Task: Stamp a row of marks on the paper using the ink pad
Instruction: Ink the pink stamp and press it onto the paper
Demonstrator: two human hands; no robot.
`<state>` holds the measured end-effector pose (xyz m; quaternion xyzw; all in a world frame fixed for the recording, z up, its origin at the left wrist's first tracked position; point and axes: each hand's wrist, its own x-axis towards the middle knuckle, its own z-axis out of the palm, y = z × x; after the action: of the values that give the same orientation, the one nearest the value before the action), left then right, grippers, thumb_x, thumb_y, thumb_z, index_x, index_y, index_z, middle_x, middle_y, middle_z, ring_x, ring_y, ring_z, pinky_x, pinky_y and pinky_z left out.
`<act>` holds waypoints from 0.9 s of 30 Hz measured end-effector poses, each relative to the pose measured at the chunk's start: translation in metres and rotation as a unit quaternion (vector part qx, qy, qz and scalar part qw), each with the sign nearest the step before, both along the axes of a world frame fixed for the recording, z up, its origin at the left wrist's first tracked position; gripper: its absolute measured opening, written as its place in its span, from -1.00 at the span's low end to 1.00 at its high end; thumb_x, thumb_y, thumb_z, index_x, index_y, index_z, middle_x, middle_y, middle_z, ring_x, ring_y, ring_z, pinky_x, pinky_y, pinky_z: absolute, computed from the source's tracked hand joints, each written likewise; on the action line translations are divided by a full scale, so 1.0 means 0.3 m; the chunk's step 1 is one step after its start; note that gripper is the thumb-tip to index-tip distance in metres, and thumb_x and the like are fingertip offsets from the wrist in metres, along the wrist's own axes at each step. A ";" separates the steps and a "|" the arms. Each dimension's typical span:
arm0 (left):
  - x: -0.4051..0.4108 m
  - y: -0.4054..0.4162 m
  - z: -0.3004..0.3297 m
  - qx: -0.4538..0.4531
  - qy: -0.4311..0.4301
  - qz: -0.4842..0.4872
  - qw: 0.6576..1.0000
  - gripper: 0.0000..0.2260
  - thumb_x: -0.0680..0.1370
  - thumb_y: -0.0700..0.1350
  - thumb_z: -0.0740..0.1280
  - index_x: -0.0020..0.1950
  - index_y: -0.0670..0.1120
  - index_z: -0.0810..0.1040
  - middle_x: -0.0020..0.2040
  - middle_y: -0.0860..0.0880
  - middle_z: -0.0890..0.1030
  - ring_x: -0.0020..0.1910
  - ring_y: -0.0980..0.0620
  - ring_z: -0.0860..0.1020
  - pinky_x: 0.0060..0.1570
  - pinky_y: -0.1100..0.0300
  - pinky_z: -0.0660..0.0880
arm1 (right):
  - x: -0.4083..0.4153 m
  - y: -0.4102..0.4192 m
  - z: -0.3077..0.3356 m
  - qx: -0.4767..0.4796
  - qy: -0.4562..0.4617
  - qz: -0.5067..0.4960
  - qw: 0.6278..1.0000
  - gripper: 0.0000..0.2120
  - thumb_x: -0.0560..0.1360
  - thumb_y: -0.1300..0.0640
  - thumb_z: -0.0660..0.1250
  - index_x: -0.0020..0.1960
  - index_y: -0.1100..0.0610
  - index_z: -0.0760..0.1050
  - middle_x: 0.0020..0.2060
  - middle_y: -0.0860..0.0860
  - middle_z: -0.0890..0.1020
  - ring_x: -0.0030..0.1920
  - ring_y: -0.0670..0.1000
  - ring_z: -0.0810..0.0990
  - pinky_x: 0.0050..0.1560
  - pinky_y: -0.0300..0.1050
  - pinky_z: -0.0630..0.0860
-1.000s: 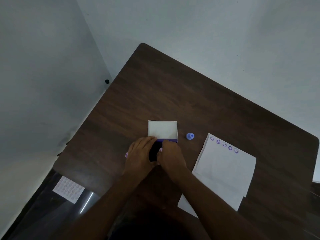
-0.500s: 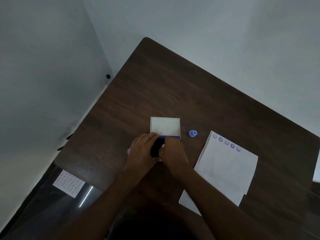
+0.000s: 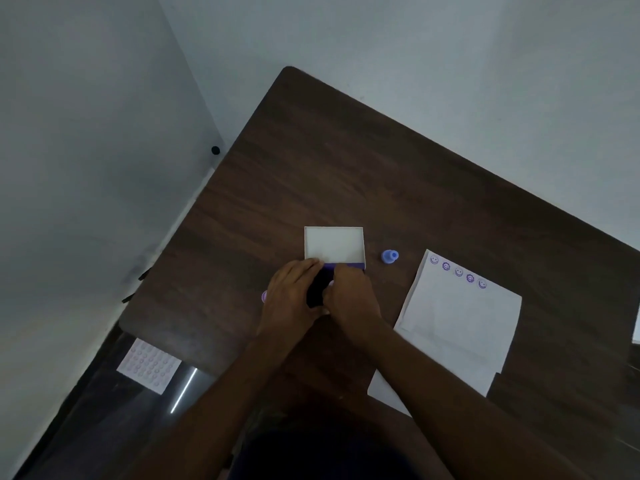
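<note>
floor sheet (image 3: 149,365): dotted card, left below surface (image 3: 346,168) | left hand (image 3: 289,301) and right hand (image 3: 349,296): both curled round dark ink pad (image 3: 317,289) at centre | lid (image 3: 334,244): open, white inside, nothing in it | blue stamp (image 3: 389,256): standing, ungripped | paper (image 3: 460,320): five purple marks along top edge

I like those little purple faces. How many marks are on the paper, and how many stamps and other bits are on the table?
Smiley marks on the paper: 5
Blue stamp standing free: 1
Open ink pad case: 1
Paper stacks: 1
Total: 8
Both hands cover the pad.
</note>
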<state>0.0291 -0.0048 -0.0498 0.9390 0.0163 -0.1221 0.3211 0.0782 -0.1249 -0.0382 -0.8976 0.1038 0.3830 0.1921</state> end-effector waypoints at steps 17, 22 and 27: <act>0.018 -0.028 0.111 0.145 0.000 -0.044 0.989 -0.25 0.30 0.23 0.50 0.42 0.06 0.36 0.42 -0.06 0.39 0.36 -0.14 0.37 0.23 -0.22 0.31 | -0.194 -0.267 0.241 0.179 -0.242 -0.221 0.928 -0.86 0.45 -0.02 0.26 -0.26 -0.08 0.36 -0.37 -0.13 0.51 -0.32 -0.16 0.52 -0.30 -0.38 0.39; 0.027 -0.188 0.170 0.031 -0.061 -0.085 0.994 -0.65 0.47 -0.06 0.44 0.24 -0.05 0.54 0.18 -0.09 0.60 0.18 -0.11 0.53 0.21 -0.02 0.37 | -0.246 -0.499 0.282 0.154 -0.343 -0.289 0.880 -0.95 0.41 0.09 0.40 -0.17 0.00 0.54 -0.33 -0.12 0.62 -0.29 -0.16 0.59 -0.28 -0.40 0.50; 0.085 -0.487 0.205 -0.068 -0.066 -0.179 0.979 -0.71 0.54 -0.06 0.34 0.26 0.07 0.51 0.23 0.05 0.56 0.23 0.08 0.48 0.22 0.31 0.29 | -0.252 -0.709 0.243 0.122 -0.369 -0.419 0.821 -0.98 0.40 0.09 0.43 -0.19 0.01 0.59 -0.35 -0.12 0.66 -0.29 -0.15 0.62 -0.30 -0.29 0.55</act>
<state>0.0545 -0.1508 0.0116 0.9087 -0.1818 -0.1161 0.3573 0.0027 -0.3375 0.0346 -0.8109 0.3442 -0.0845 0.4657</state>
